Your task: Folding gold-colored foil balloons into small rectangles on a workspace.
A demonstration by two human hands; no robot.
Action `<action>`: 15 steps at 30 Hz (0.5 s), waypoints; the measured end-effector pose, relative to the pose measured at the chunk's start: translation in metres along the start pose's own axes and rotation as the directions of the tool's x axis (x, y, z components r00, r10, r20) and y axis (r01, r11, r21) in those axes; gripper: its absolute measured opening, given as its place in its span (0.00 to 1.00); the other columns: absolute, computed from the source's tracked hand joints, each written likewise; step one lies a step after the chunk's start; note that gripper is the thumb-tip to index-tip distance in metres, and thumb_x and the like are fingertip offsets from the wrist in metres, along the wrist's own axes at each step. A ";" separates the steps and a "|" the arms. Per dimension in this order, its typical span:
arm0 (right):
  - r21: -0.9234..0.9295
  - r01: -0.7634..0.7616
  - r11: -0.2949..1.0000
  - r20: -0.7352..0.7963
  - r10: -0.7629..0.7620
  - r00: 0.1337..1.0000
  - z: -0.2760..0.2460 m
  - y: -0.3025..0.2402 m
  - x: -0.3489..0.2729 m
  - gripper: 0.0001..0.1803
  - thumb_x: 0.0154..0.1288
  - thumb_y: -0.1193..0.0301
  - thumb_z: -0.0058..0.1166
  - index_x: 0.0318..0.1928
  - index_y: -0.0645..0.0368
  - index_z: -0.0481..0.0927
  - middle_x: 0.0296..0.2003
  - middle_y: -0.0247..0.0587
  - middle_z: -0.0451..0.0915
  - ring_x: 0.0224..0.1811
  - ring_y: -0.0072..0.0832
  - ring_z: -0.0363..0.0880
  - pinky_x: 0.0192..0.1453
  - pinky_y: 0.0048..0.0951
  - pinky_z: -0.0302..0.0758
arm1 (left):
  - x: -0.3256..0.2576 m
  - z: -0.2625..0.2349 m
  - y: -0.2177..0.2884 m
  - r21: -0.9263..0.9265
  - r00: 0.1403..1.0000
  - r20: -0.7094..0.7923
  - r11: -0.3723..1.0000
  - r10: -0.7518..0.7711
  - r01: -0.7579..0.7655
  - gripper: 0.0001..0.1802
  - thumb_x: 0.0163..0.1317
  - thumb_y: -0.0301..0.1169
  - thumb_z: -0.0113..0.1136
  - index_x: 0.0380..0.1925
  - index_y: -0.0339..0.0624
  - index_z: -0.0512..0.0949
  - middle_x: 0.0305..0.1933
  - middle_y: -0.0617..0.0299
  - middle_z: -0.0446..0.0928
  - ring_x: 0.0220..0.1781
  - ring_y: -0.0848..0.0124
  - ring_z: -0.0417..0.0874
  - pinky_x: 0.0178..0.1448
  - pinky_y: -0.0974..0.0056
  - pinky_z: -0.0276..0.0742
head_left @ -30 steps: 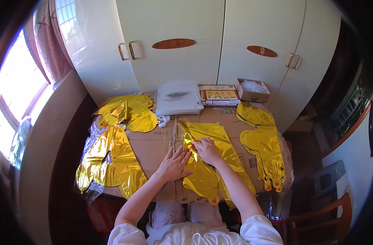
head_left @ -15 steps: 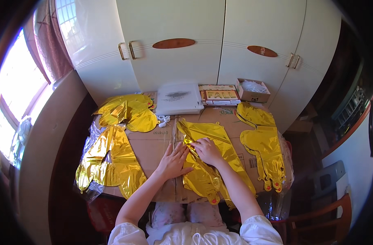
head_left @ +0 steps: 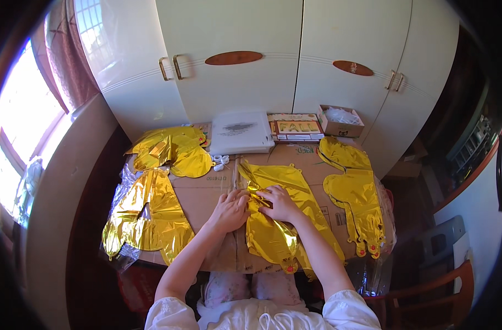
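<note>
A flat gold foil balloon (head_left: 278, 220) lies on the cardboard-covered surface (head_left: 207, 198), directly before the person. It is pinched near its middle fold by the right hand (head_left: 281, 203), grip closed on the foil, while the left hand (head_left: 229, 212) is pressed flat beside it, fingers loosely spread. The foil is judged light, limp, slippery and easily creased; it is best held at the seamed edges.

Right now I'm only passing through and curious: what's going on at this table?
A person presses both hands, left hand and right hand, onto a flat gold foil balloon lying on a cardboard sheet. More gold foil balloons are heaped to the left and right. A white packet stack sits by the cupboard.
</note>
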State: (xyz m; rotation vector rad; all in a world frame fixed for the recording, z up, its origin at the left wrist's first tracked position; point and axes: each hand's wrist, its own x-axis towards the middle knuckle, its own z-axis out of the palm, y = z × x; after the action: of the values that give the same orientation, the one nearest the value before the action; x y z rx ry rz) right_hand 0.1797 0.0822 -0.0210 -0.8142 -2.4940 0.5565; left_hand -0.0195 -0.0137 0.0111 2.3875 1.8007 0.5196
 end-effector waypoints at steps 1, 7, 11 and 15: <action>-0.005 0.000 1.000 0.003 0.000 1.000 0.000 0.000 0.000 0.30 0.54 0.58 0.63 0.58 0.50 0.77 0.54 0.52 0.73 0.60 0.45 0.68 0.66 0.41 0.64 | 0.002 -0.002 -0.001 0.025 1.000 0.025 1.000 -0.009 0.009 0.31 0.60 0.50 0.56 0.55 0.38 0.69 0.63 0.53 0.71 0.71 0.54 0.61 0.67 0.48 0.56; -0.028 -0.024 0.999 0.023 0.025 0.999 -0.001 0.000 0.000 0.30 0.55 0.57 0.63 0.59 0.51 0.76 0.55 0.53 0.73 0.61 0.46 0.67 0.67 0.42 0.63 | 0.008 -0.011 -0.011 0.151 0.986 0.168 0.988 0.012 -0.038 0.45 0.58 0.60 0.53 0.66 0.40 0.60 0.69 0.52 0.63 0.75 0.54 0.53 0.72 0.44 0.48; -0.049 -0.009 0.999 0.012 0.010 1.000 0.001 0.000 0.000 0.30 0.56 0.56 0.62 0.59 0.51 0.75 0.55 0.53 0.73 0.61 0.46 0.67 0.67 0.42 0.63 | 0.003 -0.009 -0.016 0.240 0.974 0.218 0.963 0.068 -0.121 0.54 0.53 0.70 0.49 0.70 0.41 0.56 0.74 0.53 0.54 0.78 0.54 0.43 0.75 0.40 0.37; -0.049 0.004 0.999 0.010 -0.004 1.000 0.001 0.002 0.000 0.30 0.57 0.56 0.62 0.59 0.52 0.75 0.53 0.52 0.73 0.60 0.45 0.68 0.65 0.42 0.64 | -0.006 -0.013 -0.008 0.259 0.966 0.235 0.951 0.110 -0.171 0.60 0.47 0.74 0.50 0.70 0.41 0.55 0.75 0.53 0.53 0.79 0.53 0.39 0.76 0.39 0.34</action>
State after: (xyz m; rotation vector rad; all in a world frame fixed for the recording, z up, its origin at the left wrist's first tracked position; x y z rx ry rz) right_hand 0.1797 0.0833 -0.0224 -0.8267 -2.5270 0.5011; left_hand -0.0327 -0.0189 0.0197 2.6463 1.7127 0.0088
